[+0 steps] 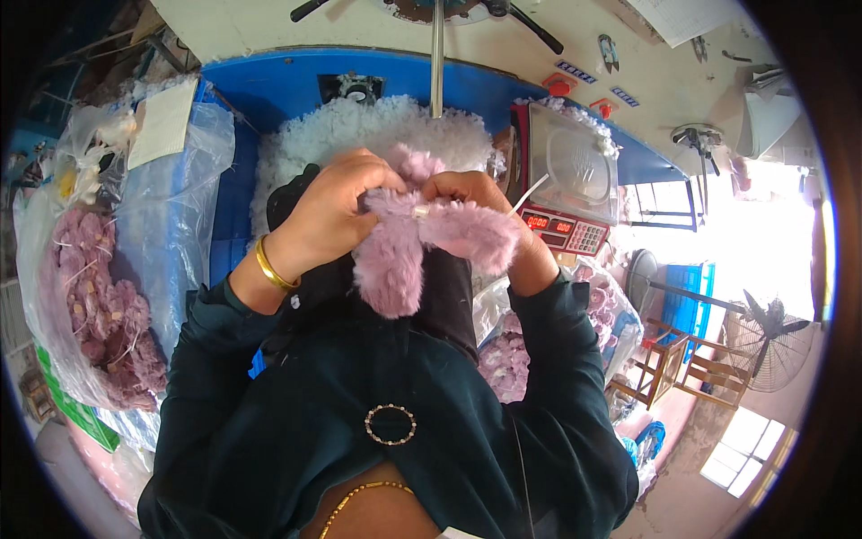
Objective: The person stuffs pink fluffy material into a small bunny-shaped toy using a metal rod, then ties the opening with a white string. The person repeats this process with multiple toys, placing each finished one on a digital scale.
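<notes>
A fluffy pink plush toy piece point(392, 274) hangs in front of my chest, with two long soft limbs drooping and a small pale tag near its middle. My left hand point(337, 211) is closed on its upper left part, thumb and fingers pinching the fur. On the other side my right hand point(476, 190) grips it with bent fingers, partly covered by the right limb. A white strip point(530, 195) sticks out beside my right wrist. Behind both hands lies a heap of white stuffing point(310, 135) in a blue bin point(256, 76).
A metal tube point(437, 63) points down over the stuffing. To the right stands a red digital scale point(575, 153); snips point(609, 54) lie beyond. Clear bags of pink plush pieces point(103, 310) flank me on both sides. A fan point(763, 341) and wooden stool point(669, 364) are farther right.
</notes>
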Demonstrator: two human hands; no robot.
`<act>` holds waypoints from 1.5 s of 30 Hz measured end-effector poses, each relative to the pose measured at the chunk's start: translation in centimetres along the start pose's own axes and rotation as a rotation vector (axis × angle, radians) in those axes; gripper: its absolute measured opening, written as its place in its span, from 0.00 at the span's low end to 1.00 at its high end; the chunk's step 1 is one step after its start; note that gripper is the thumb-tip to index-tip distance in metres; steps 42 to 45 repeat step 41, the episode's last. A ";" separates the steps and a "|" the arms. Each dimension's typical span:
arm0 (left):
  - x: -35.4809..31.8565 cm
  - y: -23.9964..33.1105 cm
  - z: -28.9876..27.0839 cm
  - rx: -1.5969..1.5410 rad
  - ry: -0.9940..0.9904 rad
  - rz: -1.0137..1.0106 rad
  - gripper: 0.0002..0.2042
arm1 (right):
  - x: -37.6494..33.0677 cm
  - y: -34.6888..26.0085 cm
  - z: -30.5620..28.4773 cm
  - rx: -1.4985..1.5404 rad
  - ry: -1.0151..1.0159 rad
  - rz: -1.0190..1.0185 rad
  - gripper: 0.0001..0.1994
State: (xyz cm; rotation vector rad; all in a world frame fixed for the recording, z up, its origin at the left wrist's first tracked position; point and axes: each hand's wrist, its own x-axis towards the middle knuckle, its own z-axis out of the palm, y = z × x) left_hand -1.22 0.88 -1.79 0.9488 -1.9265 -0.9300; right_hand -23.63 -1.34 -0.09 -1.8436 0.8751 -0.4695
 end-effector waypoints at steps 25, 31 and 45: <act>8.2 -8.0 1.5 -0.740 0.287 -0.091 0.06 | 4.9 0.7 -2.2 -0.042 0.629 -0.009 0.14; 9.3 -6.1 0.6 -0.990 0.257 -0.293 0.06 | 8.6 -0.1 -1.5 -0.844 0.918 -0.265 0.08; 9.1 -8.2 0.3 -0.898 0.130 -0.452 0.25 | 13.5 2.3 -5.5 -0.996 1.064 -0.238 0.16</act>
